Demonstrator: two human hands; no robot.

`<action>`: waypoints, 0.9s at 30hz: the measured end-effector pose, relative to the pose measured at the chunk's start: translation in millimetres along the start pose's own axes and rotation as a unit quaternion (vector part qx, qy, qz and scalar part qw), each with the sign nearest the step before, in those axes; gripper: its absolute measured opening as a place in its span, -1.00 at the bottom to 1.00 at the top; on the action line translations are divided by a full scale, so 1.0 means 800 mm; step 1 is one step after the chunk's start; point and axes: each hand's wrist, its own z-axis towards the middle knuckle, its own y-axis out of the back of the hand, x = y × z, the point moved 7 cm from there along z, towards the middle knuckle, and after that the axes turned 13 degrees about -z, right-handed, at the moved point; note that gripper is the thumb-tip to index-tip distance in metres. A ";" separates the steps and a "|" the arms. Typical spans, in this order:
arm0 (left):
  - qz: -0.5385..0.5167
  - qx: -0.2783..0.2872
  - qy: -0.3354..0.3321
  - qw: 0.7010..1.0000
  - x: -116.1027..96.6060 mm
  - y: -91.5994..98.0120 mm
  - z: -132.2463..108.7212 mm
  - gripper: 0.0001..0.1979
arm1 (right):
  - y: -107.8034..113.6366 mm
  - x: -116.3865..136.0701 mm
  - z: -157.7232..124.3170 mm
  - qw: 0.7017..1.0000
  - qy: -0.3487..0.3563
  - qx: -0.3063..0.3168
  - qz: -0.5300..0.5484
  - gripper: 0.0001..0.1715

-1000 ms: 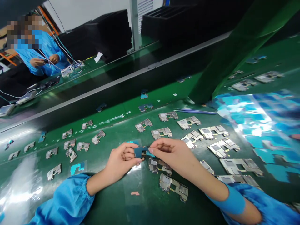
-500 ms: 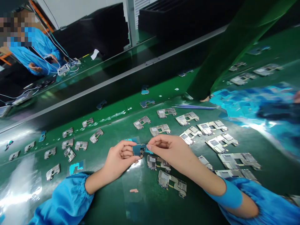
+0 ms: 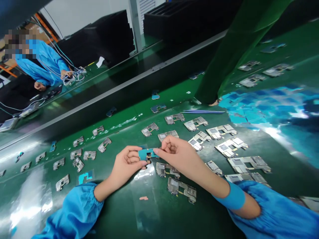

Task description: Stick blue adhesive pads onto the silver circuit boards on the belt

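Blue plastic piece [image 3: 147, 154] sits pinched between the left hand [image 3: 128, 162] and right hand [image 3: 175, 153], both gripping to keep it steady

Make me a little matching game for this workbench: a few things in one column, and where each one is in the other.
Things:
A. left hand
B. blue-handled tweezers
C. teal-covered piece
D. metal-shielded circuit board

Places:
1. near the far edge of the green mat
2. curled around the piece's left end
3. pinched at its right end by the right hand
4. lying flat, nearer the person than the hands

Pairs: A2, B1, C3, D4
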 end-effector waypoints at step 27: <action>0.483 0.108 -0.248 0.833 -0.021 -0.006 -0.030 -0.54 | -0.054 0.035 -0.052 0.875 0.362 -0.055 -0.317 -0.69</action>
